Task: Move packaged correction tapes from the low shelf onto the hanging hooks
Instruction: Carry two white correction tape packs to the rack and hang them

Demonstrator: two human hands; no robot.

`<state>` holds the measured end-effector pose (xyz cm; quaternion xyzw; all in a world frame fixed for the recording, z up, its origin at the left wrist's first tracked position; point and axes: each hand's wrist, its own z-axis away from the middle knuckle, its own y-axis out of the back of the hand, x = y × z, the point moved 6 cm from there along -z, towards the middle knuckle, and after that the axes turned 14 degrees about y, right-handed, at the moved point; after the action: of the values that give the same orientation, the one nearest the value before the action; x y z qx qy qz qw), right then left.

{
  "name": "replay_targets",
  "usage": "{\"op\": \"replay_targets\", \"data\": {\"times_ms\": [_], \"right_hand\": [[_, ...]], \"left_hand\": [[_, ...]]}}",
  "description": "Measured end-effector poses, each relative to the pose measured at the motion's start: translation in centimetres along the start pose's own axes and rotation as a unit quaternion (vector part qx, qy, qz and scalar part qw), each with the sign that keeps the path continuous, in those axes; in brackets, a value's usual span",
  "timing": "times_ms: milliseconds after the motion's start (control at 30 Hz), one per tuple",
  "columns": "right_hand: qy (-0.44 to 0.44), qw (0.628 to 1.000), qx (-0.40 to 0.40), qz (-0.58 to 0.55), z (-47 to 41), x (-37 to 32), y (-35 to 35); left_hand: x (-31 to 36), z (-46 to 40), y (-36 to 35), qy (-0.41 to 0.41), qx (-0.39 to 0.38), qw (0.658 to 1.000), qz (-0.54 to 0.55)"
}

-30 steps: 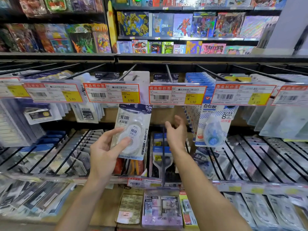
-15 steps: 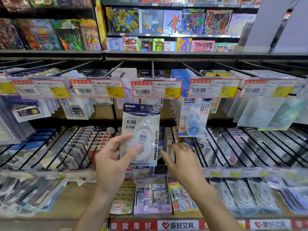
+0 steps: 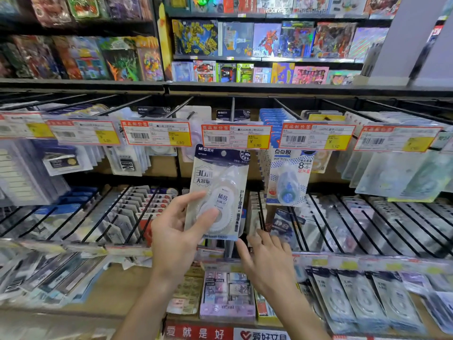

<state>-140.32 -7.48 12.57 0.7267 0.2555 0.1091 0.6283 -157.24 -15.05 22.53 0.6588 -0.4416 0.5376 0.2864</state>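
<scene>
My left hand holds a packaged white correction tape upright by its lower left part, thumb across the blister front. The pack's top sits just under the price tag of a hanging hook. My right hand is lower and to the right, fingers spread and relaxed, holding nothing, just below the pack's bottom edge. More packs of the same tape lie on the low shelf at the lower right.
Rows of black hooks carry stationery packs left and right. A blue dot-glue pack hangs just right of the held tape. Small sticker packs lie on the low shelf below my hands. Toy boxes fill the top shelves.
My right hand has dropped from near the upper hook down below the pack. My left hand keeps the tape and has shifted it right, under the middle price tag. The view has tilted down.
</scene>
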Motion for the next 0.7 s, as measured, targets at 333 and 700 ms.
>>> {"op": "replay_targets", "data": {"times_ms": [333, 700], "right_hand": [[-0.008, 0.999, 0.025, 0.018, 0.2, -0.2, -0.4], [-0.008, 0.995, 0.090, 0.049, 0.1, -0.1, -1.0]], "left_hand": [[1.0, -1.6, -0.8, -0.006, -0.021, 1.000, 0.010], [2.4, -2.5, -2.3, 0.005, -0.025, 1.000, 0.012]]}}
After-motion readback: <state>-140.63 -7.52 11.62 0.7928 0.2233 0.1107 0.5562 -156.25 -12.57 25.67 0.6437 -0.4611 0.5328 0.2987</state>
